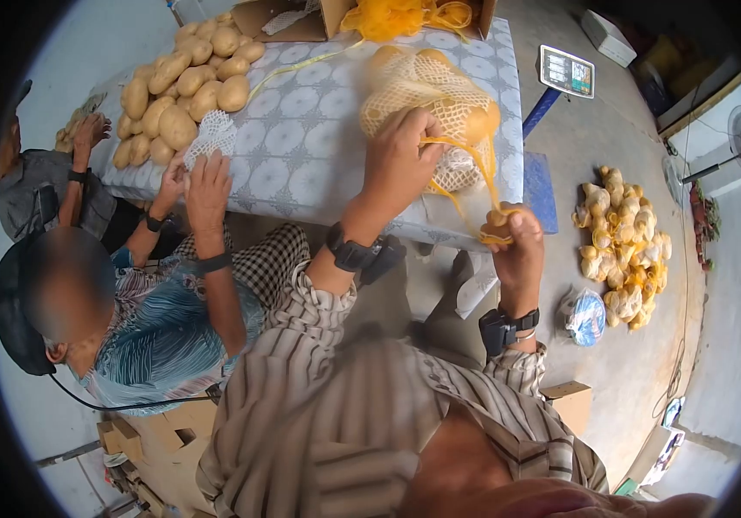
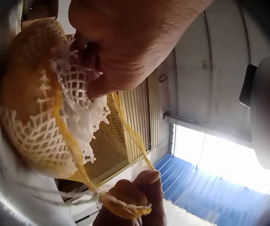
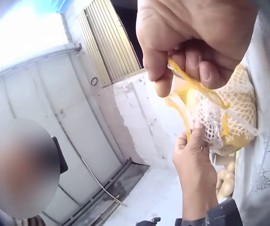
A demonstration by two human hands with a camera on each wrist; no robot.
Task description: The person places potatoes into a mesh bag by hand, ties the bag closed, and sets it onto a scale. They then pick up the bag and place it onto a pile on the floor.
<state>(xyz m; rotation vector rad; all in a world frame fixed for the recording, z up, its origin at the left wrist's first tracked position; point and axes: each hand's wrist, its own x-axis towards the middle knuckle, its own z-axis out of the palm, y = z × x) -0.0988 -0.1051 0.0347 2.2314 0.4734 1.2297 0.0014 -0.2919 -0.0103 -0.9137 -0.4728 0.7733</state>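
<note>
A yellow net bag of potatoes in white foam netting (image 1: 427,86) lies at the table's right end; the left wrist view shows the netting (image 2: 36,136) close up. At the bag's near side my left hand (image 1: 401,160) pinches the yellow net (image 1: 465,147) near its mouth. My right hand (image 1: 517,246), off the table edge, grips the drawn-out yellow end, also seen in the right wrist view, where the right hand (image 3: 196,42) has its fingers curled round the yellow strand (image 3: 201,89). Yellow strands stretch between both hands.
Loose potatoes (image 1: 176,95) are heaped on the table's left, where another person's hands (image 1: 206,190) hold white netting. Cardboard boxes and orange nets (image 1: 396,17) stand at the back. A scale display (image 1: 567,71) rises off the right edge; filled bags (image 1: 625,250) lie on the floor.
</note>
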